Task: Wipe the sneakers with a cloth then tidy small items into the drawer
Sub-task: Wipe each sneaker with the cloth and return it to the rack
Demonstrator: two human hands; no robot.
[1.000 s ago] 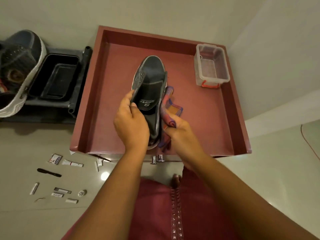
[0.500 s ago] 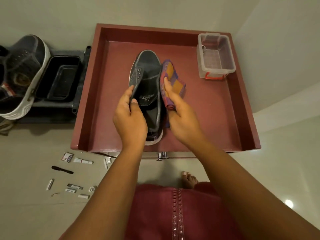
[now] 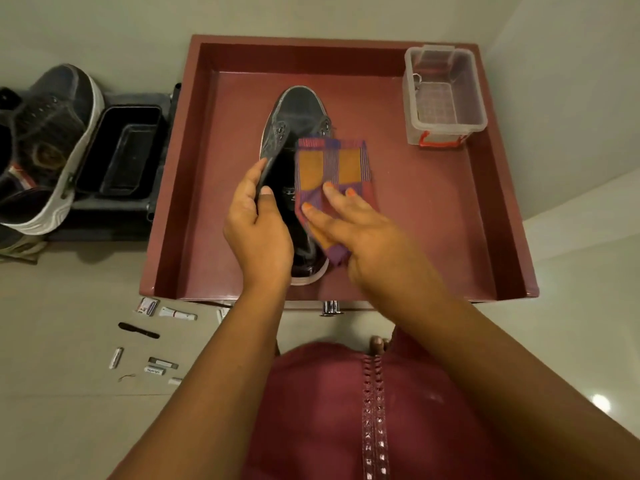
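- The open drawer point(image 3: 512, 237) carries most of what I work with: its red floor holds the sneaker point(image 3: 298, 112) near the middle, toe toward the back wall, with bare floor on both sides and along the front edge.
- A second sneaker point(image 3: 65, 133) waits outside the drawer, to the left, beside a black tray point(image 3: 124, 150); I judge it not yet wiped.
- My left hand point(image 3: 258, 233) grips the near sneaker's left collar, thumb inside, steadying it.
- My right hand point(image 3: 363, 237) lies flat, fingers straight, pressing the checked cloth point(image 3: 332, 168) over the shoe's opening and right side, so the wiping step is in hand.
- Next, I think, the cloth must sweep toward the toe while the left hand holds firm.
- The clear plastic box point(image 3: 445, 98) sits in the back right corner, well apart from the cloth's path.
- The small items point(image 3: 152, 341) lie scattered on the floor off the drawer's front left corner, untidied.
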